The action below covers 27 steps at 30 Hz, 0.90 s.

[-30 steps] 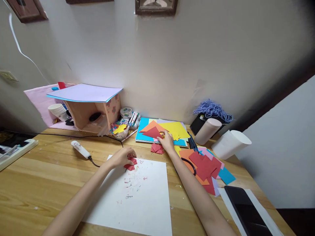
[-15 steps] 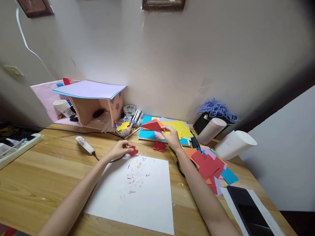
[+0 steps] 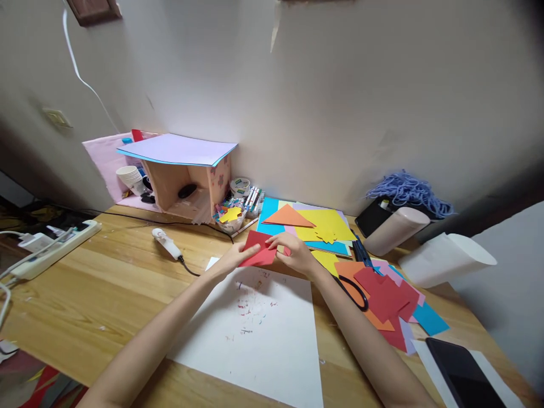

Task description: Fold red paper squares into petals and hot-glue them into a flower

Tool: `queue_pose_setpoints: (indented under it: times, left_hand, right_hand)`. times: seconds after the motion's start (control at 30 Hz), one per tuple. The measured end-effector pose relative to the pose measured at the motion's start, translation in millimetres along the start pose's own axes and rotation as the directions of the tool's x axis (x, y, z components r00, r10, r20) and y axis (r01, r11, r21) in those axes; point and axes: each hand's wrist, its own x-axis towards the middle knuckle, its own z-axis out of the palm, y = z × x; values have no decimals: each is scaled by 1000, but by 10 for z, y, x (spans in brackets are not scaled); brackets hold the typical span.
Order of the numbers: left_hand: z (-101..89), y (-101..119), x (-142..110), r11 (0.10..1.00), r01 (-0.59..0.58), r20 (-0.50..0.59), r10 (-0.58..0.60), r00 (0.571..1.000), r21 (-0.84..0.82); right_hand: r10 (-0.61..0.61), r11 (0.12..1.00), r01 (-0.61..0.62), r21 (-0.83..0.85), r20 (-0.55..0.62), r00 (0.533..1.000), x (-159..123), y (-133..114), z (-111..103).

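Both my hands meet above the far edge of a white sheet (image 3: 255, 328) on the wooden table. My left hand (image 3: 238, 258) and my right hand (image 3: 293, 252) pinch opposite sides of a red paper piece (image 3: 258, 250), holding it just over the sheet. The white sheet carries small coloured smears. Behind my hands lies a stack of coloured paper (image 3: 314, 226) with an orange triangle (image 3: 288, 217) and a yellow sheet on top.
A glue gun (image 3: 166, 243) with its black cord lies to the left. Scissors (image 3: 355, 283) and loose red and orange paper pieces (image 3: 385, 297) are to the right, near a black phone (image 3: 461, 374). A small wooden box shelf (image 3: 182, 181), a power strip (image 3: 51, 246) and paper rolls (image 3: 442, 258) ring the table.
My right hand lifted the red paper off the coloured stack and brought it toward me. My left hand rose to meet it and now grips it too. The camera turned left.
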Motion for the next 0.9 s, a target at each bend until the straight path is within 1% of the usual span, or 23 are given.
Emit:
queue_pose_setpoints:
  times: [0.07,0.1,0.13,0.2,0.27,0.33,0.37,0.43,0.5,0.57,0.67,0.73,0.8,0.9]
  left_hand:
    - [-40,-96,-34,994,94,-12,-93,996,58]
    - [-61,-152,-31,990,125,-49,-122,991,58]
    - [-80,-206,-20,988,145,-78,-142,987,42]
    - [-109,-295,8,985,167,-46,-169,984,-49]
    - [-118,-349,31,969,174,19,-173,985,-173]
    - [-108,-378,45,945,176,71,-162,984,-274]
    - [-99,-388,49,936,170,94,-148,985,-308]
    - [-79,-404,49,929,138,137,-95,986,-344]
    - [-58,-416,36,930,103,186,-38,982,-352]
    - [-40,-424,11,940,112,245,-31,969,-323]
    - [-22,-430,-28,954,122,265,-47,963,-274]
    - [-15,-439,-43,960,124,253,-58,966,-253]
    - [-10,-454,-51,957,119,226,-58,972,-265]
    - [8,-487,-63,949,119,213,-57,975,-291]
  right_hand:
    - [-31,1000,32,-1,64,997,-40,-20,81]
    - [-40,999,40,-5,83,996,-69,-36,117]
    - [-38,999,39,-16,88,995,-103,-56,149]
    - [-23,999,27,-47,89,996,-186,-98,210]
    - [2,998,1,-58,49,999,-280,-136,268]
    - [81,996,-84,-35,-64,995,-370,-164,328]
    - [145,989,-147,-3,-139,980,-409,-173,357]
    - [291,957,-272,104,-259,921,-470,-183,408]
    - [418,904,-358,235,-299,858,-507,-181,448]
    - [502,848,-399,349,-285,817,-521,-172,476]
    - [557,767,-409,495,-195,807,-519,-152,509]
    - [583,727,-417,545,-170,794,-518,-134,534]
    - [607,725,-427,541,-210,766,-525,-111,563]
    - [617,752,-437,493,-295,729,-546,-73,601]
